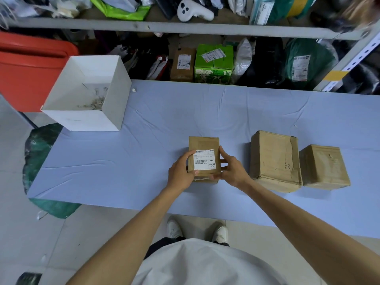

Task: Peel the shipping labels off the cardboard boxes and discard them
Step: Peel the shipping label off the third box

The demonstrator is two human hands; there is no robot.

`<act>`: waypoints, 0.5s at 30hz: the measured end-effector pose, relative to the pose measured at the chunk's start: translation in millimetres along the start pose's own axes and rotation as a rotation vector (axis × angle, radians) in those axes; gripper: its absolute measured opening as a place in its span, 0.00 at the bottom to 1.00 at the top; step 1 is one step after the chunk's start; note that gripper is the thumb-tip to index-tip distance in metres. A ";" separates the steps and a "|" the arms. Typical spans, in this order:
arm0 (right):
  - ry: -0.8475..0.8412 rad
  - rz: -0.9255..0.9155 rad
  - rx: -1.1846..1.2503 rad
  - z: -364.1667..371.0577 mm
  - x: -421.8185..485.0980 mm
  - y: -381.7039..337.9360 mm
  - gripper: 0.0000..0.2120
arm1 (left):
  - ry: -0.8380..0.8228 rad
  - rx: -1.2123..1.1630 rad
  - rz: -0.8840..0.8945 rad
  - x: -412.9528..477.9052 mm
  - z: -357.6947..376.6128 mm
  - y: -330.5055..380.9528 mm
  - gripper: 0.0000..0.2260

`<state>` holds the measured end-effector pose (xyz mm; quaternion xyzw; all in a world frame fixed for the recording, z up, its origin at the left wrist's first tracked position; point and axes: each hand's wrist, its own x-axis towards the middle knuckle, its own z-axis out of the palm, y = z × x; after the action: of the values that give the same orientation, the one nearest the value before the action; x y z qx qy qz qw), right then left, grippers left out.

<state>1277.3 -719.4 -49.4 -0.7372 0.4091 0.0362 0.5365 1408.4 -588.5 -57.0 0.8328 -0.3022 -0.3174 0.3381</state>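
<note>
Two hands [181,171] [231,168] grip one labelled box [203,144]; two bare boxes [274,159] [322,165] beside.

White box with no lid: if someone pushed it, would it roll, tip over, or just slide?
Probably just slide: the white box has flat sides, so rolling seems unlikely. It likely feels light, since only a few paper scraps lie inside. It sits at the far left corner of the table, so a hard push might send it off the edge.
</note>
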 end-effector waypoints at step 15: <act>0.004 0.022 0.019 0.2 0.9 1.2 0.51 | -0.022 0.070 0.014 4.8 -6.4 5.9 0.28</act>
<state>1277.3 -719.9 -50.8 -0.7278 0.4184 0.0369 0.5422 1414.4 -593.1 -50.5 0.8386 -0.3226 -0.3132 0.3074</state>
